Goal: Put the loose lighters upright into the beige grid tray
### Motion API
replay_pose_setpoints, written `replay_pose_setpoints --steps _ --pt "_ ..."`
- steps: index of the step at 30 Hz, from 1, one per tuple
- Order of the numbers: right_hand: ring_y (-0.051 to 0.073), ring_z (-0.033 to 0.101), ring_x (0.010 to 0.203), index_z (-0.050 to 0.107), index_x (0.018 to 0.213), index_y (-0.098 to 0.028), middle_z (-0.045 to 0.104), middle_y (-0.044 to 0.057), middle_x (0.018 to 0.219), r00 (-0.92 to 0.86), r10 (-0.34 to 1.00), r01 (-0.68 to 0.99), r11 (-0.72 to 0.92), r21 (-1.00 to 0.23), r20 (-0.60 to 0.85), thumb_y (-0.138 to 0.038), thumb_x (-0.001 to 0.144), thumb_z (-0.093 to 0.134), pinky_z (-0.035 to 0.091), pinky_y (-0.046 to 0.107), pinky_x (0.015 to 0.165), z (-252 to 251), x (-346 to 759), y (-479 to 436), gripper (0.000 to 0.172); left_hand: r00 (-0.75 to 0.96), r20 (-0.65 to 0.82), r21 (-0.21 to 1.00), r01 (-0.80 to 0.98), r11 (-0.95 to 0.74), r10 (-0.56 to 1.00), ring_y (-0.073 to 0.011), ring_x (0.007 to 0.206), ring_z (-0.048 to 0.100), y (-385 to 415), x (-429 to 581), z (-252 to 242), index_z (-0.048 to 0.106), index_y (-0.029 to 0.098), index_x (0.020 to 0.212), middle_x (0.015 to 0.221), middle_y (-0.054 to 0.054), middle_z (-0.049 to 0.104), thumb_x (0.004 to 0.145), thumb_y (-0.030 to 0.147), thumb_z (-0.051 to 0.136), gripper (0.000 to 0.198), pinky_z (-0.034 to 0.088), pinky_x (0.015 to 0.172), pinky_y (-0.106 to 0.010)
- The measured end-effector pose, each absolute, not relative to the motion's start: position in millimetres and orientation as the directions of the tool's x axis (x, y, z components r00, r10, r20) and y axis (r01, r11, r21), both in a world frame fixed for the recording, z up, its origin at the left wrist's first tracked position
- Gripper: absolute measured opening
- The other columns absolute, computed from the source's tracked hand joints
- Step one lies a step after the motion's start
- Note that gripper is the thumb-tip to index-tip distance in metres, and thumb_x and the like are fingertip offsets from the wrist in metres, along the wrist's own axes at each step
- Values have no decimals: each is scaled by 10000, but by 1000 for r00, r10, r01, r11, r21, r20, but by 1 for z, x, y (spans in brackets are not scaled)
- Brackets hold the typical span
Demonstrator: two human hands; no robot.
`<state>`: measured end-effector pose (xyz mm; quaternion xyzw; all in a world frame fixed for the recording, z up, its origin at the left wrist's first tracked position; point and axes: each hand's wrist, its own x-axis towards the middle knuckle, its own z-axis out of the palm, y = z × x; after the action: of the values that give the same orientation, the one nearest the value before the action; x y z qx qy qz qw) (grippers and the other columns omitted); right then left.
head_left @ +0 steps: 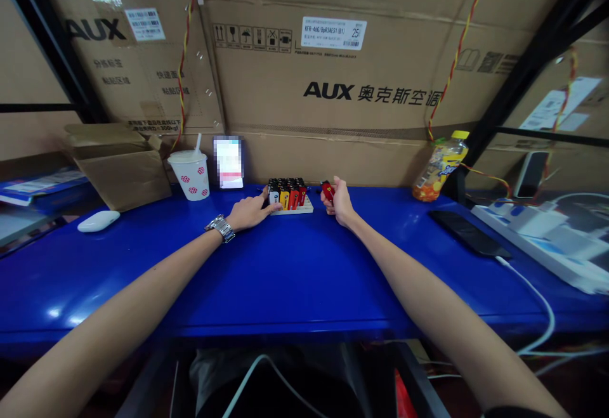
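Observation:
On the blue table [285,278] stands a pale lighter tray [307,207] with rows of upright lighters [288,197] in white, yellow, orange and red, all with black tops. The tray's right end shows bare, without lighters. My left hand [252,210], with a metal watch at the wrist, grips the tray's left end, the thumb at its front and the fingers partly hidden behind. To the right of the tray, my right hand [339,202] is closed around a red lighter [327,191] with its black end pointing left, apart from the tray.
Back left are a paper cup [189,177] with a straw, a lit phone [229,163], a brown paper bag [121,170] and a white earbud case [98,221]. On the right are a drink bottle [440,167], a dark phone [466,233] on a cable and a power strip [537,247].

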<state>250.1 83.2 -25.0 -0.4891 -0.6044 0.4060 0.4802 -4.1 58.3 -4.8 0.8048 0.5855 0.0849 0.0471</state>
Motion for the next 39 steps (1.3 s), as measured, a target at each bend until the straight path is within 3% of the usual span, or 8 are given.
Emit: replay_pose_setpoints --steps 3,10,17,26,30,33,35,39 --pt "77 228 322 465 793 -228 366 -77 429 -16 985 119 172 -978 171 -699 854 335 195 219 331 -19 244 74 493 308 81 159 935 -317 948 -361 931 652 57 -4 -5 258 175 1476 1116 -209 674 809 788 325 909 452 693 -370" --pt "131 512 632 626 808 -190 567 6 674 -66 817 358 555 -751 573 -548 755 621 442 267 582 -18 241 73 362 321 62 176 928 -327 945 -392 1019 624 58 -6 -5 220 193 1494 1197 -215 638 816 727 411 884 455 752 -409" --pt "116 504 512 632 912 -165 557 -26 592 -180 857 191 511 -838 482 -436 679 710 443 294 551 -18 236 70 365 329 58 196 922 -333 943 -391 1016 619 61 -8 -7 278 215 1458 1181 -203 643 822 711 417 819 456 769 -431" --pt "135 572 493 490 965 -209 596 -27 652 -231 845 266 531 -804 482 -367 733 657 469 297 528 -22 234 68 327 327 60 229 915 -332 943 -395 1024 617 61 -8 -6 292 221 1459 1196 -198 640 798 723 446 844 470 798 -450" --pt "137 574 516 470 971 -216 603 -31 669 -144 841 316 539 -781 522 -285 734 585 485 303 569 -20 238 69 272 425 75 356 834 -422 902 -315 920 660 60 -14 0 357 175 1446 1180 -177 661 803 543 560 768 505 738 -382" --pt "167 603 631 511 921 -208 624 -2 694 -60 784 495 561 -664 618 -230 740 499 501 334 677 -20 253 82 183 385 47 555 757 -344 922 -182 630 659 66 -25 2 353 146 1461 1157 -163 677 793 258 526 700 514 589 -315" --pt "200 617 740 549 927 -197 655 45 784 -55 747 660 525 -537 663 -229 773 475 499 373 761 -21 267 94 174 258 170 604 736 -307 951 -144 573 639 77 -34 1 457 116 1389 1159 -169 672 787 167 463 604 515 563 -300" --pt "297 585 1057 608 1104 -205 649 136 1129 -270 801 873 438 -216 534 -335 905 418 462 492 896 -19 283 119 304 237 511 328 834 -443 826 -209 824 667 113 -37 -4 666 134 1050 955 -116 721 859 175 429 307 518 789 -350"
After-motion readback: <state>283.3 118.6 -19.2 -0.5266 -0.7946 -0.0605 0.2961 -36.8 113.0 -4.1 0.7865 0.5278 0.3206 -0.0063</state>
